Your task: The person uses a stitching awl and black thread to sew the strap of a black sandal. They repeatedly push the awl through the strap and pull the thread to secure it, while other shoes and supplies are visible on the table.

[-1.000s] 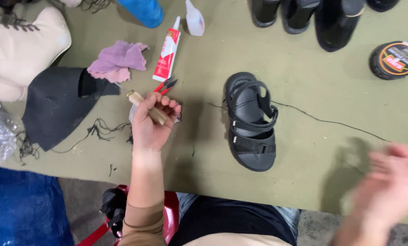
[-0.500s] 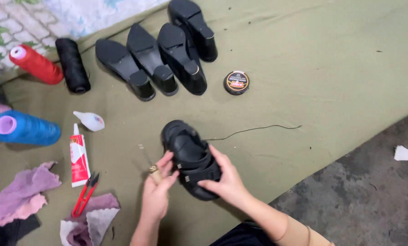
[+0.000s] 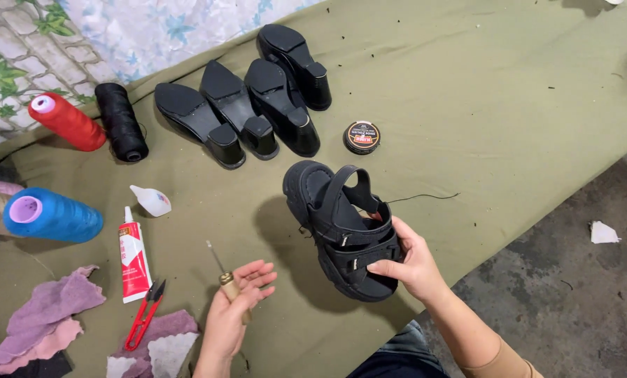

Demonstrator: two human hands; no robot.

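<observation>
right hand (image 3: 411,266) fingers gripping black sandal (image 3: 341,227), left hand (image 3: 233,311) fingers loosely open under wooden-handled awl (image 3: 224,276), red-and-white glue tube (image 3: 133,255) nearby

The right hand (image 3: 411,269) grips a black strapped sandal (image 3: 341,227) by its heel end, tilted up off the green cloth (image 3: 509,91). Left of the sandal, the left hand (image 3: 233,308) lies palm up with loosely curled fingers, cradling a wooden-handled awl (image 3: 224,276). Farther left of the sandal lie a glue tube (image 3: 133,255) and red snips (image 3: 145,313). Beyond the sandal sit a round polish tin (image 3: 362,137) and four black heeled shoes (image 3: 250,112).
</observation>
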